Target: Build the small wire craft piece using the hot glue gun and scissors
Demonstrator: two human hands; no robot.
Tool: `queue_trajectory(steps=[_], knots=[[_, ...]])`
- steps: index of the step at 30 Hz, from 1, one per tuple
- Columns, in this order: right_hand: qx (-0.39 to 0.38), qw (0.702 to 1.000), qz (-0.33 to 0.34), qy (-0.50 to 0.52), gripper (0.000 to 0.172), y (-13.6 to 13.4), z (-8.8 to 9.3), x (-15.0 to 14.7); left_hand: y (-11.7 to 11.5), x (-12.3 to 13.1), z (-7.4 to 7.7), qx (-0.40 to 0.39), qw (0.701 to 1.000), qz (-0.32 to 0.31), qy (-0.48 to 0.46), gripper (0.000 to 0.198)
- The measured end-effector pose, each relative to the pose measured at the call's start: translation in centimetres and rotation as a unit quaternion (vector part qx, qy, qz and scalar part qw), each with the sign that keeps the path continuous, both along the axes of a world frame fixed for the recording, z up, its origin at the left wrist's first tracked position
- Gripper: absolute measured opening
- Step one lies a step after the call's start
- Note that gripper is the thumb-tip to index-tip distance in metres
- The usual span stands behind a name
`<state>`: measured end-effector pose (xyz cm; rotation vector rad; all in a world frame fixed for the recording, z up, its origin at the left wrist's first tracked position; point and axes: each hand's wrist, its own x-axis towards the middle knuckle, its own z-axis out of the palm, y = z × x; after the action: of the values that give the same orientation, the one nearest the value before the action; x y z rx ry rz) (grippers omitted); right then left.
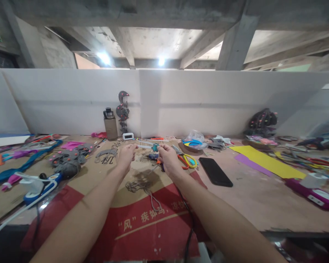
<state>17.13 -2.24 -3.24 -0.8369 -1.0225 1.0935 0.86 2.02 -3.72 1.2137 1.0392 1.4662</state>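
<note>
Over the cardboard sheet (142, 223), both my hands are held out in front of me. My left hand (127, 157) is closed on one end of a thin whitish strip (146, 145) whose exact kind I cannot make out. At its other end, my right hand (167, 157) pinches a small teal piece (155, 147). Just under the hands lies a small cluttered heap (150, 157) with thin spiky bits, partly covered by my right hand. Grey yarn (138, 185) is tangled on the cardboard nearer to me. Scissors (190, 160) with orange and yellow handles rest beside my right hand.
A black phone (215, 171) lies to the right. At the back stand a bottle (110, 124) and a white panel (208, 102). Power strips sit at left (44, 190) and right (314, 193). Yellow paper (265, 160) lies right; a grey ball of yarn (68, 168) left.
</note>
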Motion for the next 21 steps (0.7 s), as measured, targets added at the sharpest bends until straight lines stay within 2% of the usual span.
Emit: queue_trajectory(steps=[6,10,14,17,21], knots=[[0.008,1.0,-0.001,-0.017,0.023,-0.1,-0.4,0.1,-0.4,0.7,-0.5,0.052,0.994,0.01,0.091,0.029],[0.004,0.999,-0.014,-0.032,0.023,0.0,-0.6,0.1,-0.8,1.2,-0.3,0.075,0.989,-0.016,0.124,0.024],[0.003,0.999,-0.018,-0.031,0.023,0.1,-0.7,0.1,-0.8,1.4,-0.1,0.085,0.986,0.006,0.144,0.013],[0.004,0.999,-0.023,-0.037,0.023,0.1,-0.8,-0.1,-0.9,1.0,0.0,0.122,0.97,0.031,0.209,0.01],[0.009,0.999,-0.014,-0.04,0.023,0.0,-0.9,-0.4,-1.4,0.4,0.6,0.154,0.933,0.056,0.321,0.024]])
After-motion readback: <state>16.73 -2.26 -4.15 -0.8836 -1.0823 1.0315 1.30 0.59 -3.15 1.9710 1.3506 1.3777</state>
